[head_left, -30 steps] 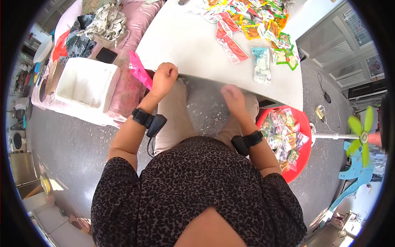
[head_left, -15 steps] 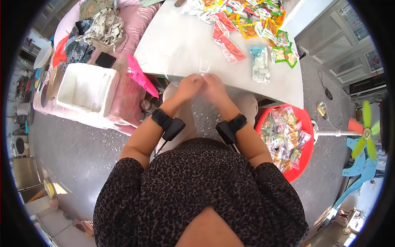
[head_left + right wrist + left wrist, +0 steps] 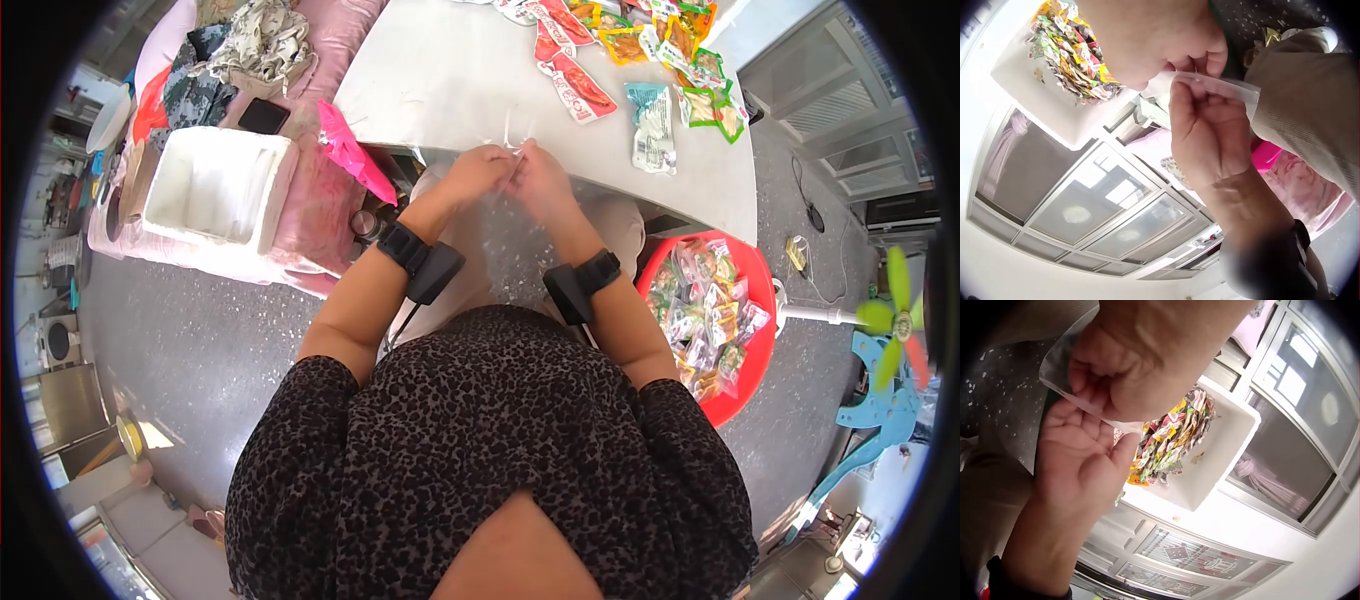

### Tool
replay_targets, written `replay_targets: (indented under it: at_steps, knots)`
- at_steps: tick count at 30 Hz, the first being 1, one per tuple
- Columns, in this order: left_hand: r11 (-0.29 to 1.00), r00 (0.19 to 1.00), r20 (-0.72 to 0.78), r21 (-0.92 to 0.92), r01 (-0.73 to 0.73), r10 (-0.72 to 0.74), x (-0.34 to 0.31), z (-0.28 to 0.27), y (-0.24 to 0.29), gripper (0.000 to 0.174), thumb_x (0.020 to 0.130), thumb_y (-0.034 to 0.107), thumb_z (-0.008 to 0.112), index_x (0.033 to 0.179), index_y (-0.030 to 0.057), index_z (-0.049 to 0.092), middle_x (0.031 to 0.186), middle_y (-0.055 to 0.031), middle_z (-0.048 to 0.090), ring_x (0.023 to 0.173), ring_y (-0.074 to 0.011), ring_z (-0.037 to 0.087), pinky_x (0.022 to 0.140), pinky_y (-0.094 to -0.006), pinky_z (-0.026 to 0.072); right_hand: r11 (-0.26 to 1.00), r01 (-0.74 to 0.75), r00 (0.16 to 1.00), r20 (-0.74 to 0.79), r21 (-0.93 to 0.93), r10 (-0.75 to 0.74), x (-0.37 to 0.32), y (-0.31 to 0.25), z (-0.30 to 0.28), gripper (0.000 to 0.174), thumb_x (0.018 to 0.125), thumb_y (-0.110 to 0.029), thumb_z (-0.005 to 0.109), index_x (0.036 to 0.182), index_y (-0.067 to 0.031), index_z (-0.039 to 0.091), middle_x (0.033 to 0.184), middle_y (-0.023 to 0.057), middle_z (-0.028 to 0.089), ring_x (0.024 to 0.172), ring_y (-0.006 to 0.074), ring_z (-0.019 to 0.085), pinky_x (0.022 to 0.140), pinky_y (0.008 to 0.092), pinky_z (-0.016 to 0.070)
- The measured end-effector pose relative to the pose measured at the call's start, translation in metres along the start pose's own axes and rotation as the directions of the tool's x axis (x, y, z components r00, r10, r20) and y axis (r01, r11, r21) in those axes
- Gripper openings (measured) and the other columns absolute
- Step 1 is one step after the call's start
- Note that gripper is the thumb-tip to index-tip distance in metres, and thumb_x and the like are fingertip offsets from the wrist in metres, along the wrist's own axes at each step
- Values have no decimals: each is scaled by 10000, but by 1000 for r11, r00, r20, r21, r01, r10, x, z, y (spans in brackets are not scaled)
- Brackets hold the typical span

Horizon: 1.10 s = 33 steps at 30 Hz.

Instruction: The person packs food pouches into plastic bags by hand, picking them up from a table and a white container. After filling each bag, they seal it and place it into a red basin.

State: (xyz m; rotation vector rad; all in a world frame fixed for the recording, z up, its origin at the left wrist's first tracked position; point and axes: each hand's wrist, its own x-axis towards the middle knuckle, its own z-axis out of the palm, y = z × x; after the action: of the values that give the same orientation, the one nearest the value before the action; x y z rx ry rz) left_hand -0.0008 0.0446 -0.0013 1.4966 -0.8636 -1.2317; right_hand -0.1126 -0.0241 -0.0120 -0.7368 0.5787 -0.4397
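Note:
At the near edge of the white table (image 3: 420, 90), both hands meet over the lap. They pinch a clear plastic bag (image 3: 1057, 365) along its upper edge. My left hand (image 3: 478, 172) has its fingers curled at the rim, and my right hand (image 3: 546, 188) holds the same rim close beside it. Thin film also shows at the fingers in the right wrist view, where the bag's edge (image 3: 1244, 94) stretches past them. Beyond the hands lie red packets (image 3: 580, 88) and a teal-and-white packet (image 3: 652, 130).
Colourful snack packets (image 3: 680, 40) are heaped at the table's far right. A red basin (image 3: 762, 340) of wrapped packets stands on the floor at right. On the pink-covered bed at left are a white foam box (image 3: 215, 190) and a phone (image 3: 264, 116); a pink bag (image 3: 355, 150) hangs by the table.
One second ago the hands were apart, the left near the pink bag. They came together at the table edge, and the clear bag now shows between them.

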Motion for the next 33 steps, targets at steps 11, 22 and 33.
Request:
replay_targets:
  at_steps: [11, 22, 33]
  knots:
    - [994, 997, 54, -87, 60, -56, -24, 5, 35, 149, 772, 162, 493, 800, 18, 519, 634, 5, 477, 566, -59, 410, 494, -188, 337, 998, 43, 999, 13, -35, -43, -3, -3, 1, 191, 819, -196, 423, 893, -21, 412, 882, 111, 506, 779, 219, 541, 661, 351, 470]
    - [572, 716, -371, 819, -48, 592, -15, 0, 26, 124, 719, 153, 458, 757, 38, 488, 749, -162, 526, 659, -342, 512, 585, -413, 418, 941, 20, 988, -140, -339, -71, 6, -23, 9, 119, 771, -111, 446, 837, -12, 448, 720, 78, 522, 656, 161, 530, 543, 270, 442]
    - [305, 741, -186, 952, -26, 645, -10, -5, 43, 94, 690, 135, 470, 743, 58, 481, 692, -112, 527, 610, -303, 532, 537, -395, 434, 940, 40, 991, -107, -339, -81, 31, -28, 8, 115, 749, -131, 475, 811, -33, 473, 694, 61, 522, 602, 146, 512, 526, 270, 438]
